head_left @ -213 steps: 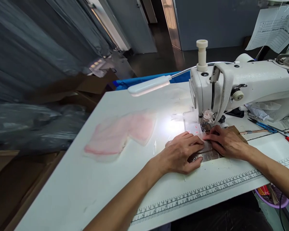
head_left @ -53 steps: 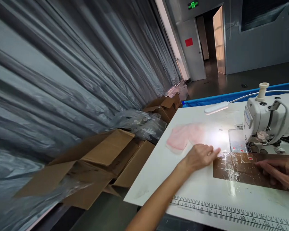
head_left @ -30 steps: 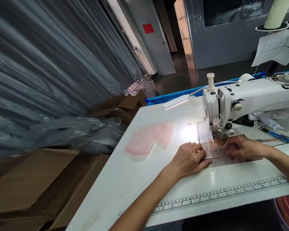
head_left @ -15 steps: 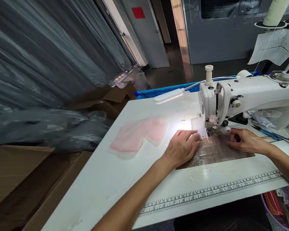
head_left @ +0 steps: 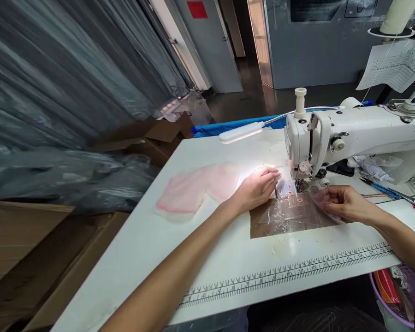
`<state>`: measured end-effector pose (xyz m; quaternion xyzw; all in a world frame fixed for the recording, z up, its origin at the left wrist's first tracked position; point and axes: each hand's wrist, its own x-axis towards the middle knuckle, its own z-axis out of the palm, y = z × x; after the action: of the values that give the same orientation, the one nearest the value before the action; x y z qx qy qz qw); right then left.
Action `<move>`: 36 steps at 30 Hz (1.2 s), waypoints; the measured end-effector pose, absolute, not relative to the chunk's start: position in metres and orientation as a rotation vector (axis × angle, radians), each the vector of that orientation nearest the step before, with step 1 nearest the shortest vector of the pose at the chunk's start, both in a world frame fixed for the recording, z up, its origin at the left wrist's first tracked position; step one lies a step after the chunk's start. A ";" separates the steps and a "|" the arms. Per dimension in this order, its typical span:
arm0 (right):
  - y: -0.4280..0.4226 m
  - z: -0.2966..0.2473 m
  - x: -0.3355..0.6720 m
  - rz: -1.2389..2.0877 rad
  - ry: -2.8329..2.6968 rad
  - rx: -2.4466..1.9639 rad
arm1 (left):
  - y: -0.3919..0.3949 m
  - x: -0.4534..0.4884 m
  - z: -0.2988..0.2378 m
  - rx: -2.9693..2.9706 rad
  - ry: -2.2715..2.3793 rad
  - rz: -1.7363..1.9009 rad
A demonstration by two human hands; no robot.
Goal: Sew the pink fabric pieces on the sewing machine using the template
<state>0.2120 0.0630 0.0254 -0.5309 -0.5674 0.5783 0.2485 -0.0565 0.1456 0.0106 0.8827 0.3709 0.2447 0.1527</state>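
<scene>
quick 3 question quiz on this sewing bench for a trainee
1. Which hand lies nearer the pink cloth?
2. True or false: the pink cloth lies to the left of the sewing machine.
3. What does the right hand hold by its edge? A) a clear sheet B) scissors C) a thread cone

Key: 1 the left hand; 2 true; 3 A
</scene>
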 end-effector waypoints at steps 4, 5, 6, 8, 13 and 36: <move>0.063 0.033 0.175 1.701 -1.361 -1.432 | 0.113 -0.065 0.025 1.905 1.067 0.620; 0.065 0.034 0.166 1.712 -1.329 -1.403 | 0.107 -0.066 0.026 1.765 1.026 0.568; 0.066 0.034 0.159 1.747 -1.322 -1.347 | 0.103 -0.066 0.027 1.656 0.985 0.531; 0.070 0.033 0.151 1.809 -1.375 -1.208 | 0.097 -0.066 0.024 1.554 0.950 0.489; 0.071 0.020 0.173 1.207 -1.967 -1.302 | 0.087 -0.063 0.013 1.624 1.087 0.516; 0.078 -0.010 0.213 0.526 -2.439 -0.953 | 0.089 -0.065 0.005 1.605 1.297 0.635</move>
<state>0.2126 0.0781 -0.0105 -0.3469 -0.8880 0.1915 0.2334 -0.0654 0.0889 0.0052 0.6554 0.5297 0.2594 0.4718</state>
